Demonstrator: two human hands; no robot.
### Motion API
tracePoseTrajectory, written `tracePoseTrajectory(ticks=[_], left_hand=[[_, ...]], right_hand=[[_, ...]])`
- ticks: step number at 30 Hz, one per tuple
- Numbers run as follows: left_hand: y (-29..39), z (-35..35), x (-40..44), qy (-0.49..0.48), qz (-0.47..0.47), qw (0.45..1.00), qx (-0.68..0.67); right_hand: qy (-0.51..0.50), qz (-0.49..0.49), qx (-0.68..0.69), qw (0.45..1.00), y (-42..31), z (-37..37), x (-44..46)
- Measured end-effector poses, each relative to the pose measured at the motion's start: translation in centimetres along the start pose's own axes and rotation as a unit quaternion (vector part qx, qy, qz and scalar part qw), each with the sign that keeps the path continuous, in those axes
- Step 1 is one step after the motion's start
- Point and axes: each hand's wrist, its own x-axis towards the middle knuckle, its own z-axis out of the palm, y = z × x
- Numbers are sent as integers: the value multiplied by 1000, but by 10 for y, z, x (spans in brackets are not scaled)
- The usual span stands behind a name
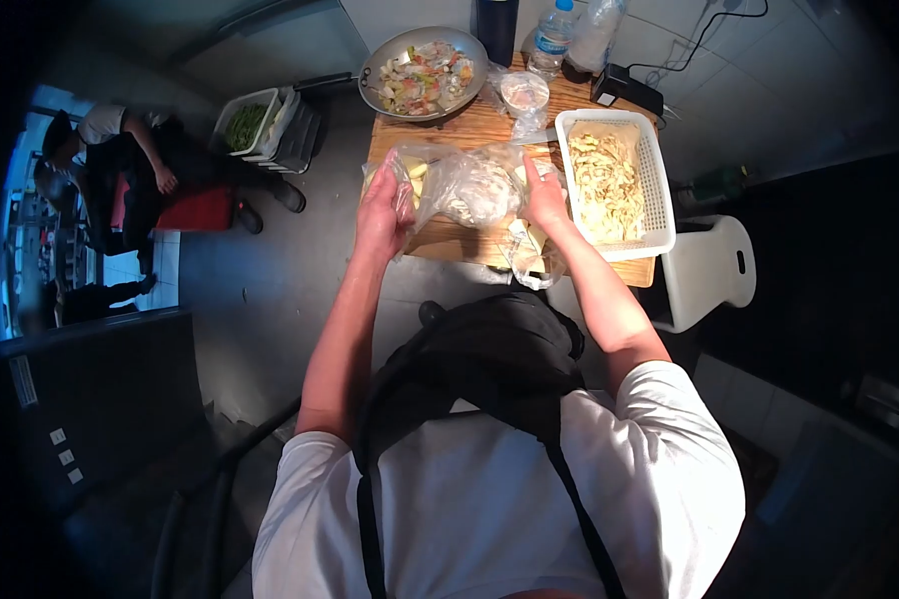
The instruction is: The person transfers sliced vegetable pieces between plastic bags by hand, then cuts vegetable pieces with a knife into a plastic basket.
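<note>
Over the wooden table, a clear plastic bag (477, 192) with pale contents is stretched between my two hands. My left hand (381, 212) grips the bag's left edge, its fingers closed on the film. On the other side, my right hand (544, 196) pinches the right part of the bag. Pale yellow pieces (417, 182) show beside my left hand; whether they are inside the film or behind it I cannot tell. Below my right hand, another clear bag (531, 258) with yellowish pieces hangs at the table's front edge.
A white plastic basket (666, 215) of pale sliced food stands right on the wooden table (440, 243). Behind are a pan (369, 93) of mixed food, a small wrapped bundle (524, 92) and a water bottle (552, 42). A person (120, 170) sits far left, near crates (288, 130).
</note>
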Motion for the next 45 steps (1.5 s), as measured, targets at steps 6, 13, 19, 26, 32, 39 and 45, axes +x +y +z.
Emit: tracePoseTrajectory(ticks=[6,13,19,26,32,39,45], left_hand=[[1,2,3,11,-4,1000,12],[6,12,2,5,-19,1000,24],[9,19,5,12,0,1000,20],[14,8,-3,37,15,999,1],[-6,-10,8,-32,-5,999,-42],[1,13,3,14,-33,999,-1],[-3,3,9,-6,-35,999,-19]], right_hand=[[178,-69,265,945,12,-6,5],[134,-57,762,631,-87,-39,-15],[71,-196,637,742,-163,51,3],[70,-165,573,800,-125,21,-62],[278,-109,115,947,15,46,-57],[257,-88,-23,962,57,52,-52],[127,-33,-38,991,53,42,-38]])
